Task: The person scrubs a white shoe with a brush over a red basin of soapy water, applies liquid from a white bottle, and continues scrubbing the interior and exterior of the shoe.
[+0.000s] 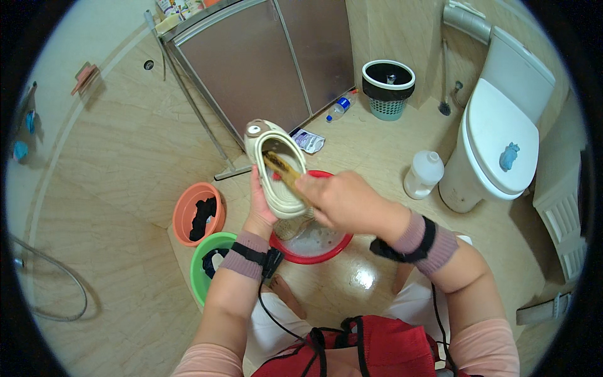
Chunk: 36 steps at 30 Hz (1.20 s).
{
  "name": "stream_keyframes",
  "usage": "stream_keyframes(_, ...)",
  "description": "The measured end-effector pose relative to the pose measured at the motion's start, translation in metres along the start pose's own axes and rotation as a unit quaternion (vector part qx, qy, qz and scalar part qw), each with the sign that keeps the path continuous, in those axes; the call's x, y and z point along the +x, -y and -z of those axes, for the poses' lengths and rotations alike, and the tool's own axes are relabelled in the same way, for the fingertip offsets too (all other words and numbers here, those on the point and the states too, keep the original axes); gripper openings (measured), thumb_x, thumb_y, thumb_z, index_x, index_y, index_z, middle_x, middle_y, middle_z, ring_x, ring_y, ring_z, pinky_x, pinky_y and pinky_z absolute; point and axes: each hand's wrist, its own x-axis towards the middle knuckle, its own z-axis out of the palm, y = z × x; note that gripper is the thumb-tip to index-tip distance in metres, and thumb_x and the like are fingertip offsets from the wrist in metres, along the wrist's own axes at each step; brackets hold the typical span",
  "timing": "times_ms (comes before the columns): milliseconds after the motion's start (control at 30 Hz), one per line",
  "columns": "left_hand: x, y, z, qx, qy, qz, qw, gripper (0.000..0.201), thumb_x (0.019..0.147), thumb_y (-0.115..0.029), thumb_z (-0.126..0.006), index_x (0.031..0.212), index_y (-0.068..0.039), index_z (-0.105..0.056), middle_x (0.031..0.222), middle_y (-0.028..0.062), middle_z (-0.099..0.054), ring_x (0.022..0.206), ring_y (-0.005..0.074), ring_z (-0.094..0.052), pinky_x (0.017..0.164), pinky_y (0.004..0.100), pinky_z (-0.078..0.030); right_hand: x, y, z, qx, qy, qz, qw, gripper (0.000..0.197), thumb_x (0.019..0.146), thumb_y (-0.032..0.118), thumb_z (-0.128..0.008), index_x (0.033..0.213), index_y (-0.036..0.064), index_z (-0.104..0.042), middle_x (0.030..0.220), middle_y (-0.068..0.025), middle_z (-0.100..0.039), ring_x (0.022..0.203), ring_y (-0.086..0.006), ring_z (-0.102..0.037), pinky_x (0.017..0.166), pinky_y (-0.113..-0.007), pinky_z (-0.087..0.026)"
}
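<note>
A cream slip-on shoe [290, 207] with a brown-and-white patch at its toe is tilted up in front of me, its opening facing me. My left hand [260, 204] grips it along its left side. My right hand [352, 200] is closed round the handle of a wooden scrubbing brush [286, 173], whose dark bristled end is inside the shoe. Beneath them stands a red basin [314, 259] of foamy water. A beige item [290, 229] rests in that basin, partly hidden by the shoe; I cannot tell its kind.
Left of the red basin stand a green basin [200, 276] and an orange basin [178, 220], both holding dark cloth. A floor squeegee [213, 141] leans on the cabinet [245, 56]. To the right are a white jug [424, 174], a toilet [499, 135] and a waste bin [386, 108].
</note>
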Motion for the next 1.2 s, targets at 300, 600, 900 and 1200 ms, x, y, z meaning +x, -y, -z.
stream_keyframes(300,0.003,0.023,-0.017,-0.031,0.007,0.055,0.998,0.066,0.094,-0.058,-0.050,0.139,-0.009,-0.048,0.136,0.0148,-0.056,0.122,0.0298,-0.056,0.106,0.0470,-0.044,0.005,-0.022,-0.026,-0.092,-0.008,-0.048,0.995,0.044,0.077,0.012,-0.062,0.118,-0.0048,-0.059,0.104,-0.0194,-0.069,0.070,-0.0310,-0.069,0.061,-0.040,-0.056)
stream_keyframes(600,0.008,-0.016,0.024,0.036,-0.007,-0.002,0.999,0.081,0.088,-0.068,-0.048,0.143,-0.010,-0.043,0.138,0.0225,-0.051,0.124,0.0440,-0.051,0.107,0.0555,-0.041,-0.006,0.028,0.002,-0.075,0.034,0.022,0.996,0.042,0.076,0.012,-0.061,0.112,-0.0087,-0.058,0.093,-0.0233,-0.068,0.064,-0.0317,-0.068,0.055,-0.040,-0.055)
stream_keyframes(900,-0.002,0.023,-0.012,0.025,-0.017,0.087,0.996,0.062,0.094,-0.052,-0.054,0.139,-0.009,-0.050,0.136,0.0141,-0.056,0.120,0.0287,-0.058,0.105,0.0453,-0.046,0.003,-0.021,-0.041,-0.149,-0.059,-0.042,0.986,0.016,0.078,0.007,-0.058,0.087,-0.0054,-0.062,0.074,-0.0186,-0.067,0.060,-0.0293,-0.068,0.053,-0.039,-0.055)
stream_keyframes(1200,0.006,-0.017,0.025,0.021,-0.026,0.024,0.999,0.075,0.090,-0.061,-0.051,0.140,-0.006,-0.046,0.134,0.0213,-0.055,0.120,0.0382,-0.056,0.104,0.0532,-0.045,-0.013,0.044,0.006,-0.045,0.050,0.032,0.997,0.029,0.076,0.009,-0.058,0.097,-0.0108,-0.058,0.081,-0.0252,-0.066,0.052,-0.0309,-0.065,0.049,-0.039,-0.053)
